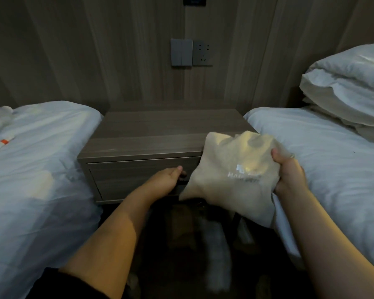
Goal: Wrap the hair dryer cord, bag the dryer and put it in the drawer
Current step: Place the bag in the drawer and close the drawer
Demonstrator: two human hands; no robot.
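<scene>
A beige cloth bag [231,167] with pale lettering bulges in front of the nightstand's right side; the dryer inside it is hidden. My right hand [288,175] grips the bag at its right edge and holds it in the air. The wooden nightstand [160,134] stands between two beds, and its drawer front [138,175] looks closed. My left hand [171,176] is closed on the small dark drawer knob [183,174], which the fingers mostly cover.
White-sheeted beds flank the nightstand, the left bed [37,169] and the right bed [324,160], with stacked pillows [350,89] on the right one. Small packets [0,143] lie on the left bed. A switch and socket plate [191,52] is on the wall. The floor below is dark.
</scene>
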